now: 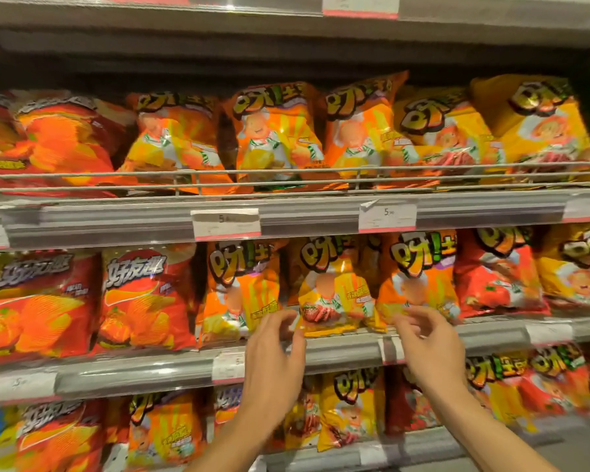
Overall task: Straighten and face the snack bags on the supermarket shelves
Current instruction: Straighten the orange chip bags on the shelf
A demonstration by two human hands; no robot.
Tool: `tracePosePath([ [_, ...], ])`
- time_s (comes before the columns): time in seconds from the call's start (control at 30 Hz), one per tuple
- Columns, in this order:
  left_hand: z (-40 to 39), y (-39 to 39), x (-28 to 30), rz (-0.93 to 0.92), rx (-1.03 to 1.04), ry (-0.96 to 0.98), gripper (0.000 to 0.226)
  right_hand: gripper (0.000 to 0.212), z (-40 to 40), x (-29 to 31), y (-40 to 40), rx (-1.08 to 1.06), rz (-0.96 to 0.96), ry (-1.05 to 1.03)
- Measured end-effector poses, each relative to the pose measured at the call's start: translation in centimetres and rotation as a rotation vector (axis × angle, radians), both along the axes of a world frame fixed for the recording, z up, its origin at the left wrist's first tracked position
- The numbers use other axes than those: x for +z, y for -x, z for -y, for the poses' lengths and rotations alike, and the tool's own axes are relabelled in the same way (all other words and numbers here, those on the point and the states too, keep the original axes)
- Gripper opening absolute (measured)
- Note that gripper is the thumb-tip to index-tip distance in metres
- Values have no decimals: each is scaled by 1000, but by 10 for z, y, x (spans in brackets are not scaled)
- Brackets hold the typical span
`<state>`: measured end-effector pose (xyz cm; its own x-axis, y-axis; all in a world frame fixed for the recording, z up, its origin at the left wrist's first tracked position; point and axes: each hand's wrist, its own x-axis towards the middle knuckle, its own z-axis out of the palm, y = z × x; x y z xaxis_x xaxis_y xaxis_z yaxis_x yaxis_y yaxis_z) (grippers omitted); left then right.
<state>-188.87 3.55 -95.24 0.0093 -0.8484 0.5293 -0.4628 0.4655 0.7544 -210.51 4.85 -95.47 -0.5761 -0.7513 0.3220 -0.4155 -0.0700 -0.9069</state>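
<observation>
Both of my hands are raised to the middle shelf, one on each side of a yellow-orange snack bag that stands upright at the shelf's front edge. My left hand is loosely open, fingers gently curved, with the fingertips at the bag's lower left corner; motion blur keeps me from telling whether they touch the foil or sit just beside it. My right hand is also open and relaxed, its fingers spread and slightly bent near the bag's lower right corner and in front of the neighbouring orange bag. Neither hand grips anything. Further orange and red snack bags fill the row to either side, red chip bags stand at the left, and more bags sit behind a wire rail on the shelf above. White price tags hang along the shelf edges.
</observation>
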Motion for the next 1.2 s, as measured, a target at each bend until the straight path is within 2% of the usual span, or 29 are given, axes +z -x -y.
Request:
tracePosePath([
  [0.13, 13, 39, 8, 18, 22, -17, 36, 35, 5, 1, 46, -113, -48, -9],
  [0.23, 27, 60, 13, 39, 28, -58, 62, 58, 10, 4, 68, -139, -141, 7],
  [0.37, 51, 73, 23, 16, 55, -209, 106, 110, 24, 15, 89, 42, -203, -79],
  [0.47, 75, 74, 28, 17, 66, -347, 128, 129, 43, 23, 101, 187, -205, -163],
  [0.53, 88, 74, 29, 4, 44, -429, 133, 128, 56, 23, 104, 234, -179, -187],
  [0.57, 95, 74, 28, -2, 39, -457, 128, 126, 61, 22, 105, 237, -183, -191],
  [0.6, 100, 73, 26, -13, 37, -485, 114, 125, 65, 20, 105, 236, -192, -191],
  [0.67, 106, 72, 21, -85, 8, -511, 65, 124, 71, 20, 105, 222, -187, -191],
  [0.7, 108, 72, 17, -125, -23, -507, 53, 120, 73, 20, 106, 218, -169, -187],
  [0.8, 111, 72, 15, -209, -89, -490, 43, 96, 75, 21, 107, 217, -117, -152],
  [0.87, 110, 73, 16, -264, -121, -512, 52, 84, 73, 25, 103, 197, -135, -127],
  [1.0, 105, 77, 15, -277, -87, -439, 92, 70, 66, 32, 103, 189, -239, -93],
  [1.07, 104, 79, 14, -274, -56, -369, 97, 69, 61, 34, 108, 186, -285, -75],
  [1.2, 98, 86, 18, -345, -44, -325, 89, 71, 53, 41, 126, 175, -254, -69],
])
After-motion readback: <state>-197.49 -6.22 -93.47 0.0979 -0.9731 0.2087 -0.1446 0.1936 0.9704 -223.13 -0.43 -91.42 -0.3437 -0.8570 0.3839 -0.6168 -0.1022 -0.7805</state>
